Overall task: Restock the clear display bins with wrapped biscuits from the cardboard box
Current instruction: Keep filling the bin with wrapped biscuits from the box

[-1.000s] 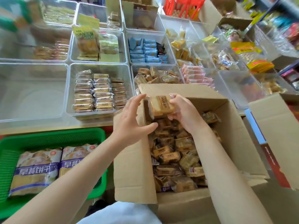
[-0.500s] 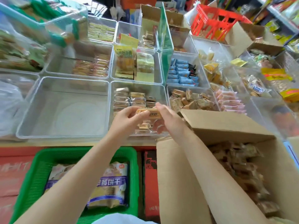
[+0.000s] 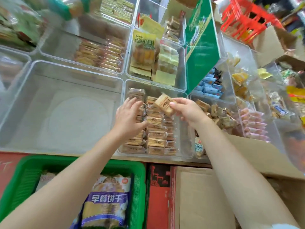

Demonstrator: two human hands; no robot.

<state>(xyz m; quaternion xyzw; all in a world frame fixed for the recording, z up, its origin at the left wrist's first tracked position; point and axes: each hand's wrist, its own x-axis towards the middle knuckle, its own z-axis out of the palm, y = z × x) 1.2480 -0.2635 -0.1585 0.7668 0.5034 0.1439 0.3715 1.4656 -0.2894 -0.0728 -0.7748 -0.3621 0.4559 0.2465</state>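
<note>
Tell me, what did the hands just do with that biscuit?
Both hands lifted the wrapped biscuit out of the cardboard box to the clear bin. The left hand let go; the right hand alone holds it. The green basket stayed put.

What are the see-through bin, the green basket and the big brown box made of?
The bin looks like clear, glossy hard plastic: you see its contents through the walls. The green basket seems moulded plastic with a fine mesh. The box looks like plain matte cardboard.
</note>
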